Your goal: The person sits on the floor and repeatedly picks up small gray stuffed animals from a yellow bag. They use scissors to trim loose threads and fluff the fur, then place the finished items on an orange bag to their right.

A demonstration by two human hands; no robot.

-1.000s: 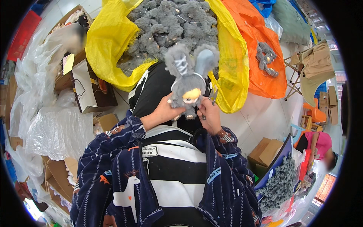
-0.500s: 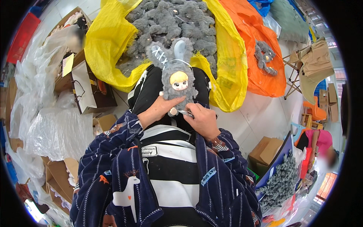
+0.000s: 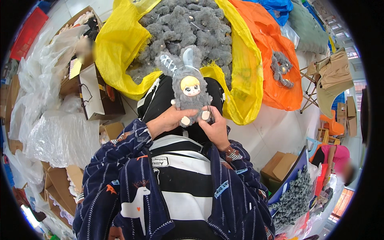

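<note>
A grey plush bunny doll [image 3: 192, 102] lies face up over my lap, with a pale vinyl face, yellow hair and long ears, one laced with white crosses. My left hand [image 3: 170, 119] is closed around its lower left side, thumb across the belly. At the doll's right foot, my right hand [image 3: 215, 127] grips the leg between thumb and fingers. Both cream feet point toward me. Whether a small metal tool is still in my right hand is hidden by the fingers. A thin white cord loops around the doll's head.
Beyond my knees, a yellow sack [image 3: 244, 80] holds a heap of grey plush dolls [image 3: 188, 32]. On an orange bag [image 3: 280, 92] to the right lies another grey plush [image 3: 282, 68]. Cartons and clear plastic [image 3: 60, 136] crowd the left. A folding chair [image 3: 330, 76] and another person [image 3: 340, 160] are at the right.
The doll has tilted so both feet now show. My right hand has shifted to the doll's right foot, and the small metal tool seen in it earlier is no longer visible.
</note>
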